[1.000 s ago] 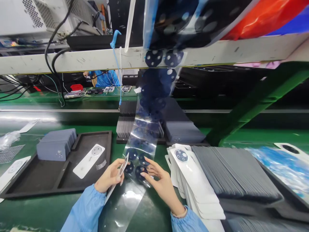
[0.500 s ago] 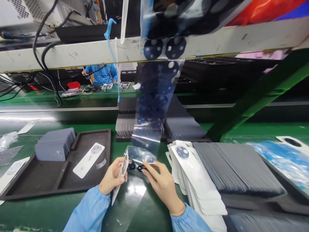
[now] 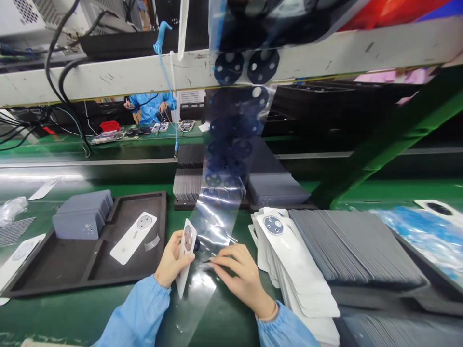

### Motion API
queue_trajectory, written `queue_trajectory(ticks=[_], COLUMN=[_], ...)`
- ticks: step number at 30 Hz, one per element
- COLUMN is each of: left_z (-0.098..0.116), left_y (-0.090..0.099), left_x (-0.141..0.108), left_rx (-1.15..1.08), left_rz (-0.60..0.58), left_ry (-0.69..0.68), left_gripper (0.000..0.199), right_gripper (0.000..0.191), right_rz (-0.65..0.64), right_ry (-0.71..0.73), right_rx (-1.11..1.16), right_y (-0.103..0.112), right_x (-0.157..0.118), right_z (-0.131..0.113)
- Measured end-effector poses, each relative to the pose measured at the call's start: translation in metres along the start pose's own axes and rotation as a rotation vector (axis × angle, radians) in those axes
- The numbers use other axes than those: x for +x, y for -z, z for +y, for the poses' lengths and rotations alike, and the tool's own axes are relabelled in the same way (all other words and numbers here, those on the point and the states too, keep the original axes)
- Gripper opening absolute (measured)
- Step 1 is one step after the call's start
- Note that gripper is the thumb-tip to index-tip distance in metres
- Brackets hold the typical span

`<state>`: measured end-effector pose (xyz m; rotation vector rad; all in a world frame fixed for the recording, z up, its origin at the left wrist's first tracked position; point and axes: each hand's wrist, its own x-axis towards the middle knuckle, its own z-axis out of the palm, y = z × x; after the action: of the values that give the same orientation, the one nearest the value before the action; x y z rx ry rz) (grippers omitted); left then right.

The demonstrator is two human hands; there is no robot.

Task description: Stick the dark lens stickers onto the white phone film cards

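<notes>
My left hand [image 3: 170, 260] grips a thin white panel [image 3: 183, 278] by its edge, fingers behind and thumb in front. The panel stands tilted nearly on edge, with a round pattern of holes near its top. Between thumb and fingertips, my right hand [image 3: 241, 275] pinches a small dark round sticker [image 3: 206, 261], seen almost edge-on. A clear film strip [image 3: 217, 217] hangs from the shelf and runs down between and under my hands. Pairs of dark discs with holes [image 3: 241, 148] line its upper part. Another dark disc is partly hidden behind the panel.
At left, a black tray [image 3: 123, 277] holds grey plates [image 3: 81, 217] and one white panel [image 3: 133, 237]. Fanned white panels [image 3: 292, 270] lie at right beside rows of grey plates [image 3: 358, 246]. A shelf beam [image 3: 137, 72] and a green post [image 3: 390, 140] stand ahead; a person in blue [image 3: 150, 108] sits beyond.
The dark sticker has come off the film and is now between my right fingertips. The film has dropped back from my hand. My left hand has turned the panel's face slightly more toward me.
</notes>
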<state>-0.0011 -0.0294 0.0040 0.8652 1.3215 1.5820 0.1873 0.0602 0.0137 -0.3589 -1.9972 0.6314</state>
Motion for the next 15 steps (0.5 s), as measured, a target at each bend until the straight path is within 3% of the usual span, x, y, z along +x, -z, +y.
queue_trajectory(ticks=[5, 8, 11, 15], left_z=[-0.005, -0.007, -0.006, -0.005], left_y=[-0.006, -0.013, -0.023, -0.035], left_x=[-0.001, -0.004, -0.009, -0.017], left_rx=[0.138, 0.222, 0.256, 0.26], left_rz=[0.137, 0.263, 0.351, 0.286], left_ry=[0.111, 0.084, 0.003, 0.007], left_gripper=[0.061, 0.066, 0.055, 0.041], right_gripper=[0.006, 0.015, 0.023, 0.026], right_rz=[0.161, 0.29, 0.363, 0.336], right_ry=[-0.435, -0.668, -0.779, -0.86], right_rx=[0.36, 0.536, 0.658, 0.698], right_y=[0.003, -0.001, -0.007, -0.011], right_x=[0.0, 0.0, 0.001, 0.002], right_z=[0.003, 0.007, 0.006, 0.0])
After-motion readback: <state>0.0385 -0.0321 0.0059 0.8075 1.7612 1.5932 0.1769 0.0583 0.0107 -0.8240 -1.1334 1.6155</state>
